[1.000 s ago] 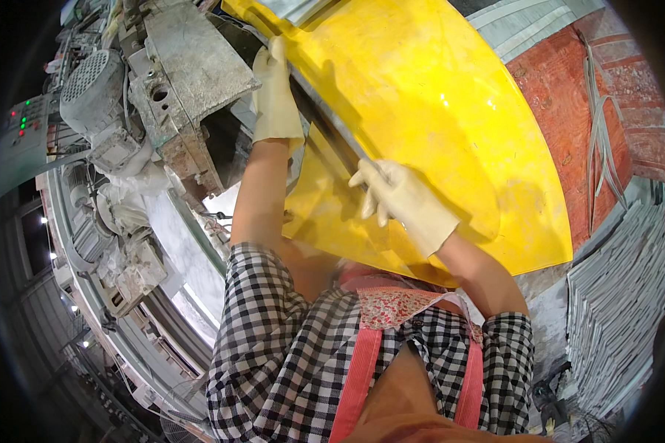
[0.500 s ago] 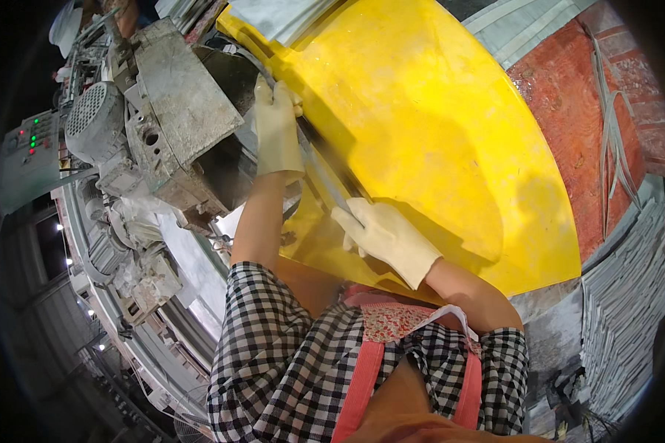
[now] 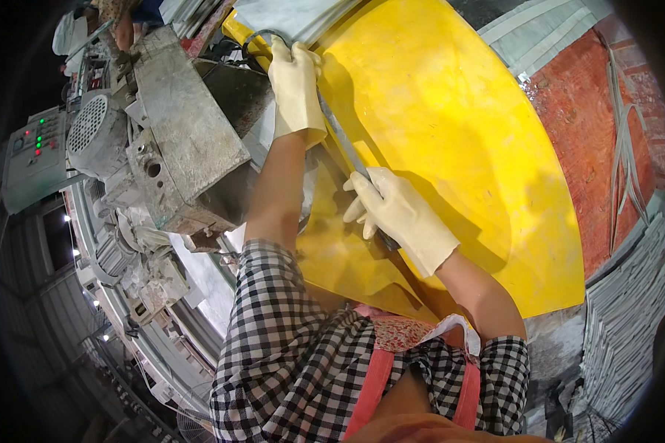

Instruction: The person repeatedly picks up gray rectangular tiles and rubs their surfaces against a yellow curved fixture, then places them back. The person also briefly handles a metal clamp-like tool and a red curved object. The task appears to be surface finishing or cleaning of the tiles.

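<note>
Both my hands wear cream rubber gloves and grip one long, thin grey strip (image 3: 341, 138). It runs slantwise along the near-left side of a yellow sheet-covered surface (image 3: 458, 148). My left hand (image 3: 294, 87) is closed round the strip's far part, beside the grey machine housing (image 3: 192, 118). Nearer to me, my right hand (image 3: 400, 214) closes on the strip with thumb and fingers curled about it. The strip's far end is partly hidden by the left glove. Its exact material cannot be made out.
A caked motor (image 3: 89, 125) and a control box (image 3: 35, 151) with lit lamps stand left. Pale sheets (image 3: 292, 16) lie at the far edge. Right are a red surface (image 3: 580, 133) with loose straps and stacked grey slabs (image 3: 628, 295). Another person's arm (image 3: 123, 31) shows far left.
My left hand has moved farther away and slightly right, carrying the strip along. The right hand has shifted a little right and its fingers sit differently on the strip. The view has shifted slightly.
</note>
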A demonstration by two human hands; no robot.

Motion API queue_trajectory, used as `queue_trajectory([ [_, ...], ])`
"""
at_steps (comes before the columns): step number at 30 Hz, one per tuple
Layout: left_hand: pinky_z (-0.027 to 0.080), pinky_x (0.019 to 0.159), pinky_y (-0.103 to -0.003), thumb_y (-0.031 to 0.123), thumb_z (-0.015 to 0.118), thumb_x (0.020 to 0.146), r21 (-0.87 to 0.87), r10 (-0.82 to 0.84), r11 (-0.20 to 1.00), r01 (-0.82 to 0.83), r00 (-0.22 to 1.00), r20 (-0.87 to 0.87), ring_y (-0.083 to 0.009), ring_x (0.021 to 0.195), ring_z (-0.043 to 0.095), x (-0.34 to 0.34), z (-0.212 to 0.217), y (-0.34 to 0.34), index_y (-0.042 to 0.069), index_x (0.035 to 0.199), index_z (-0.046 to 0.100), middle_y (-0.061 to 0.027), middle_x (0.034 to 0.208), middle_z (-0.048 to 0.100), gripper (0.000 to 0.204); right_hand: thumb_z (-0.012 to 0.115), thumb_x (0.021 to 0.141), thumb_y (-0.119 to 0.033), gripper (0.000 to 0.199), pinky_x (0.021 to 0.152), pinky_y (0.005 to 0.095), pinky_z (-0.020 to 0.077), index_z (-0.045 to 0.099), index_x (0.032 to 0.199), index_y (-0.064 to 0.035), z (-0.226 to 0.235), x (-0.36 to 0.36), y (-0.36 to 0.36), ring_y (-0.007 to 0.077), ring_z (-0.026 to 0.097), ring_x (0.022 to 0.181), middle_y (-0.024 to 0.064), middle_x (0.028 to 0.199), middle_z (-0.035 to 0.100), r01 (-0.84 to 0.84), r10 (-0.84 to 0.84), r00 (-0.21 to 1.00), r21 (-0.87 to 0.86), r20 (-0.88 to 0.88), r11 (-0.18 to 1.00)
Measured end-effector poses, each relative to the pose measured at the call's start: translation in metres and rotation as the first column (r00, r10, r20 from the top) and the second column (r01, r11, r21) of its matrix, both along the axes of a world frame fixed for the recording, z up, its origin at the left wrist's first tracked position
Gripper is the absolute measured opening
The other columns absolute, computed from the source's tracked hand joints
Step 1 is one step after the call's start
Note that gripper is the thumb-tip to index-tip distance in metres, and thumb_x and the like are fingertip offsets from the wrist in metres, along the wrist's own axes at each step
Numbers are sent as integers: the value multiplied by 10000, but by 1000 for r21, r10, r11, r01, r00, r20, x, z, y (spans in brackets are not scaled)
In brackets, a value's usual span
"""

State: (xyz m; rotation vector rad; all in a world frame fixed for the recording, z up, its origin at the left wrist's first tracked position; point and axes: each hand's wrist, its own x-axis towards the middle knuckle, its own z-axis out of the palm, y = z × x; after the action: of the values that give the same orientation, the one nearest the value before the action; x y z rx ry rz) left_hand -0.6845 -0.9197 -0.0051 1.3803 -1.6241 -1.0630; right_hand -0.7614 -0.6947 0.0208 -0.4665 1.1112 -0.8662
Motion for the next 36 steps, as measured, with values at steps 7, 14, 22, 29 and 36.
queue_trajectory([
  [7, 397, 492, -255, 195, 473, 1058, 38, 23, 999, -22, 999, -42, -84, 565, 506, 5, -1, -11, 22, 1100, 554, -24, 740, 603, 196, 484, 1079, -334, 403, 614, 286, 500, 595, 1133, 49, -10, 3, -15, 138, 606, 579, 134, 850, 731, -80, 80, 996, -7, -32, 997],
  [14, 404, 488, -249, 213, 483, 1063, 54, 49, 998, -46, 997, -67, -85, 545, 516, 10, -3, -12, 22, 1156, 544, -33, 728, 631, 220, 475, 1082, -325, 405, 605, 297, 507, 584, 1102, 64, -13, 0, -25, 153, 607, 572, 142, 843, 730, -132, 133, 991, 49, -6, 990],
  [22, 417, 498, -243, 225, 509, 1063, 75, 26, 997, -20, 997, -73, -87, 544, 520, 15, -3, -15, -35, 1277, 510, -38, 737, 635, 336, 476, 1083, -319, 392, 591, 308, 514, 594, 1100, 54, -20, 7, -28, 163, 615, 550, 144, 831, 732, -139, 140, 990, 66, -8, 988],
  [29, 415, 532, -237, 212, 511, 1060, 66, 44, 997, -37, 993, -107, -93, 549, 499, 14, 10, -2, -87, 1457, 421, -33, 733, 631, 506, 501, 1071, -302, 371, 600, 301, 521, 623, 1055, 49, -19, 10, -25, 160, 624, 543, 135, 825, 738, -175, 180, 980, 55, -89, 983],
  [36, 425, 527, -239, 188, 558, 1043, 82, 54, 996, -31, 954, -296, -104, 572, 557, 2, 23, 6, 24, 1047, 556, -24, 703, 589, 164, 515, 1062, -284, 360, 590, 290, 511, 638, 1099, 52, -12, 7, -30, 144, 626, 558, 128, 837, 745, -174, 183, 981, 114, -68, 978],
])
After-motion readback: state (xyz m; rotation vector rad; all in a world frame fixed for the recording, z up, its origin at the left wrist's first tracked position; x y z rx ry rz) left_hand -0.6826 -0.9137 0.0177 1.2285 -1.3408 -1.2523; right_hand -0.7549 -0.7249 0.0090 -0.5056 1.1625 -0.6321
